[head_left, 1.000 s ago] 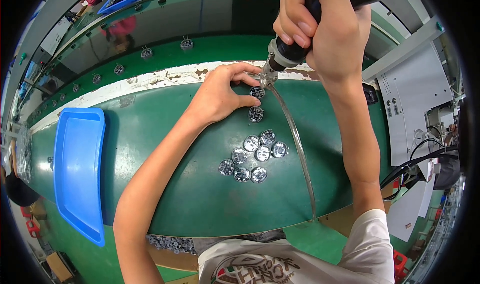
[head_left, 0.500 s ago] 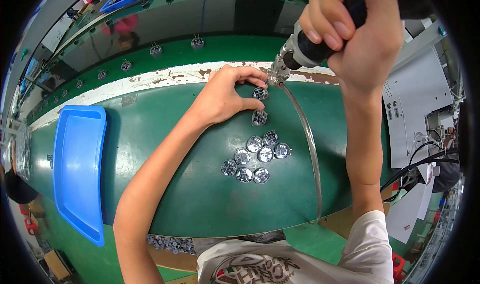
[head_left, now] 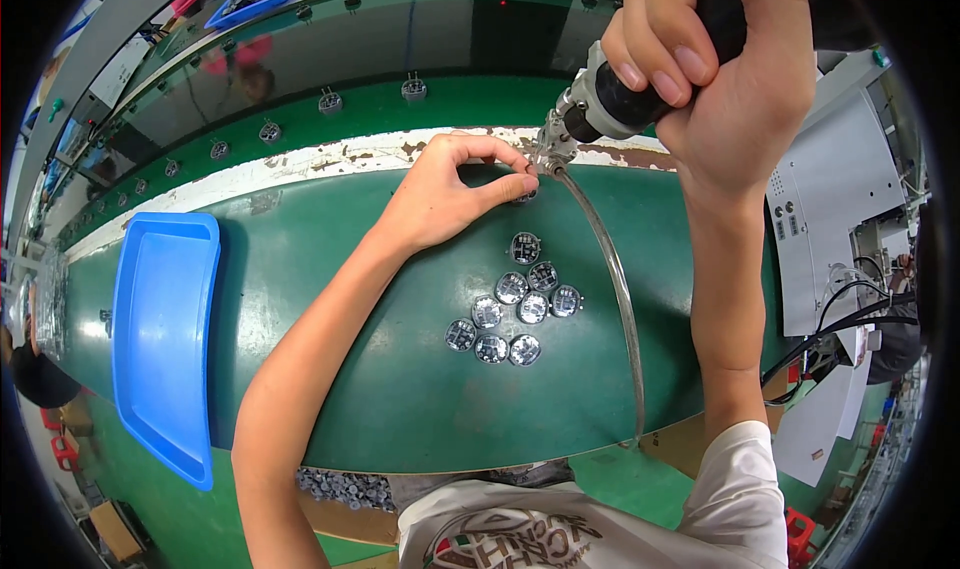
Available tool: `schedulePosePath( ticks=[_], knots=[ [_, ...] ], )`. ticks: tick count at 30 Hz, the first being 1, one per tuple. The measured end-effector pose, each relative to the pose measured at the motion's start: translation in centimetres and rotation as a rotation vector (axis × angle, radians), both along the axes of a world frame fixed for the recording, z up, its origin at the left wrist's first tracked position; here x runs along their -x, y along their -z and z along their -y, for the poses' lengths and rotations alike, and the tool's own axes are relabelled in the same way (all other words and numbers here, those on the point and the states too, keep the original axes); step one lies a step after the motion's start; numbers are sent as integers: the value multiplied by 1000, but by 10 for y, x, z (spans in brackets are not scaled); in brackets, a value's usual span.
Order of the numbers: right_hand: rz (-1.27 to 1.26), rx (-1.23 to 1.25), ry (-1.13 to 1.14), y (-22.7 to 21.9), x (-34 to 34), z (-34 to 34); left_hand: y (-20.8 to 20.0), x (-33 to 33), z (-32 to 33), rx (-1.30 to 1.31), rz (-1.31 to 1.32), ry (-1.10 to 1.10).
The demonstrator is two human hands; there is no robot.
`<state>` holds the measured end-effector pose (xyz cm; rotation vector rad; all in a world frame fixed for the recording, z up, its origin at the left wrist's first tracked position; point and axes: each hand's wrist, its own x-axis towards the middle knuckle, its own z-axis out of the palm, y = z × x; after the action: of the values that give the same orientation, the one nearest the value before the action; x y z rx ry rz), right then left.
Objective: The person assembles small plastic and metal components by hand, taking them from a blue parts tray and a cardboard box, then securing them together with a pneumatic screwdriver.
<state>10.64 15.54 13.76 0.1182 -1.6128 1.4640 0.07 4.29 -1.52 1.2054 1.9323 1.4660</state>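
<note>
My right hand grips a black-and-silver power screwdriver whose tip points down at a small round part. My left hand pinches that round part between thumb and forefinger, right under the driver tip on the green work surface. A clear hose curves from the tool toward me. Several round silver-and-black parts lie in a cluster in front of my left hand.
A blue plastic tray sits at the left. More round parts ride on a green conveyor behind a white worn strip. A grey machine with cables stands at the right. A pile of small parts lies near my body.
The screwdriver and my right hand have moved up and to the right in view. My left hand stays pinching the part under the tip.
</note>
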Motion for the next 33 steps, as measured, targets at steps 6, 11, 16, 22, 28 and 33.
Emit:
schedulePosePath(
  ticks=[6,11,16,22,28,33],
  knots=[
    [10,5,12,-1,-1,2,1,-1,2,-25,25,-19],
    [32,19,11,-3,-2,3,7,1,-1,-57,-61,-35],
    [55,2,10,-3,-2,4,9,4,-1,-58,-46,-20],
    [21,35,-63,-5,-2,3,9,2,-1,-60,-61,-40],
    [44,16,-4,-1,0,8,11,4,0,-66,-86,-44],
    [63,40,85,-7,5,11,14,5,-1,-80,-128,-50]
  ],
)
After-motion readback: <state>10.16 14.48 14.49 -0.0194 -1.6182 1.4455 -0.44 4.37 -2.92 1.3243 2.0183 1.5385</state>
